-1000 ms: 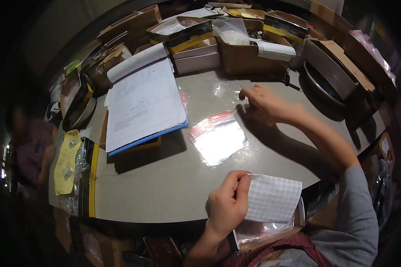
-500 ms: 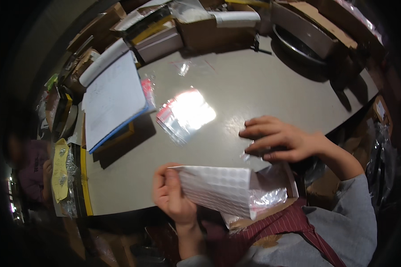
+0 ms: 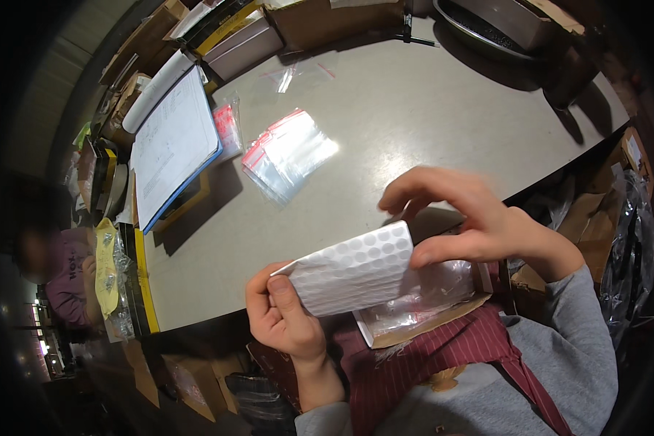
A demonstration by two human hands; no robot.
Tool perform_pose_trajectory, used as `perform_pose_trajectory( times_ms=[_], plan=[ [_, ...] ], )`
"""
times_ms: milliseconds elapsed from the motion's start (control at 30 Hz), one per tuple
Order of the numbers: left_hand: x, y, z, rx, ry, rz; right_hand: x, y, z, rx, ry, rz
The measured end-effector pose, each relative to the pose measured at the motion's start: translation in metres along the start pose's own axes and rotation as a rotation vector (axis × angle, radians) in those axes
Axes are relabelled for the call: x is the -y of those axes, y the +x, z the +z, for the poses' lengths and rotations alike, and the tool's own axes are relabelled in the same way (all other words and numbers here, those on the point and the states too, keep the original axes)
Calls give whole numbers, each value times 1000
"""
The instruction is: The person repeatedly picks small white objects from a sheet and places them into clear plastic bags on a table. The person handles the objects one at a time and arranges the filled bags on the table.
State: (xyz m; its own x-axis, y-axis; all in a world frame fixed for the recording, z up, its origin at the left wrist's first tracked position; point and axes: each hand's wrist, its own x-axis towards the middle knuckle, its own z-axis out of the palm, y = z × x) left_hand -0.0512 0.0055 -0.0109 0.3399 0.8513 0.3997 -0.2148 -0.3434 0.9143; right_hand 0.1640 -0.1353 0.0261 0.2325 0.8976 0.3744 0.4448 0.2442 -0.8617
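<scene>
Thumb uppermost, our left hand (image 3: 287, 316) grasps the left end of a white paper sheet with grey round dots (image 3: 352, 272), over the near edge of the tabletop (image 3: 443, 109), apparently keeping its dots exposed. Our right hand (image 3: 454, 218) curves loosely parted at its right end, touch uncertain. Red-striped clear plastic bags (image 3: 291, 154) lie farther in, seemingly within reach.

Right hand (image 3: 474, 221) part-blurred; dotted sheet (image 3: 352, 272) hides some of box (image 3: 443, 320); page (image 3: 173, 142) unreadable (writing too tiny); pan (image 3: 468, 35) top-cropped.
</scene>
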Motion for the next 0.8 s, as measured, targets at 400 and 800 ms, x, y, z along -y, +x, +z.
perform_pose_trajectory(
  times_ms=[400, 800],
  plan=[
    [-20, -3, 3, 328, -163, -485, 2, 5, 2, 79, 55, 149],
    [-27, 12, 10, 417, -339, -587, 6, 3, 0, 68, -72, 122]
  ],
)
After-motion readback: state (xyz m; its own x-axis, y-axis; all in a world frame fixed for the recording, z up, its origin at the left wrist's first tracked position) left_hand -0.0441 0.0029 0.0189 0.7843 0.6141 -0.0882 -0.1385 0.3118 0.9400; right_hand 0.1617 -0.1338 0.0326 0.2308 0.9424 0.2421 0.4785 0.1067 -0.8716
